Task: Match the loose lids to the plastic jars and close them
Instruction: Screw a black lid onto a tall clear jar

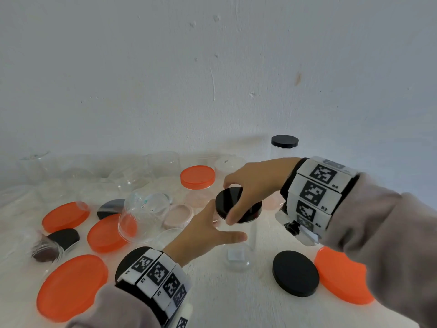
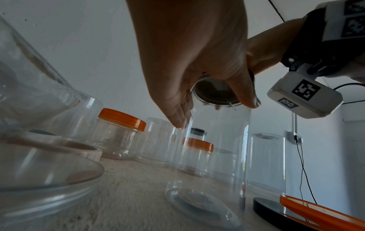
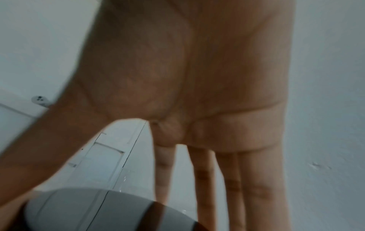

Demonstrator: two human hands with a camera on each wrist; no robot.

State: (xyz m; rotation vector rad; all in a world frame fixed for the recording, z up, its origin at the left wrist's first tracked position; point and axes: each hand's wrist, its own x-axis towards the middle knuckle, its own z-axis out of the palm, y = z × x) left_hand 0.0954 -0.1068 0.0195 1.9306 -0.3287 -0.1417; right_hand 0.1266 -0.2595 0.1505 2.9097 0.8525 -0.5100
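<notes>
A tall clear plastic jar [image 1: 238, 252] stands upright on the white table near the middle. My left hand [image 1: 205, 230] grips its upper body, thumb in front and fingers behind. A black lid [image 1: 236, 201] sits slightly tilted on the jar's mouth, and my right hand [image 1: 250, 185] holds it from above by the rim. In the left wrist view my left hand [image 2: 197, 70] wraps the jar [image 2: 213, 156] just under the lid's underside [image 2: 215, 95]. The blurred right wrist view shows my right hand [image 3: 197, 78] with fingers reaching down past the glossy lid [image 3: 88, 211].
Loose orange lids [image 1: 71, 287] [image 1: 343, 275] and a loose black lid [image 1: 295, 273] lie near the front. A clear jar [image 1: 144, 214] lies on its side at left. Capped jars, one orange [image 1: 197, 177] and one black [image 1: 284, 141], stand by the wall among several open jars.
</notes>
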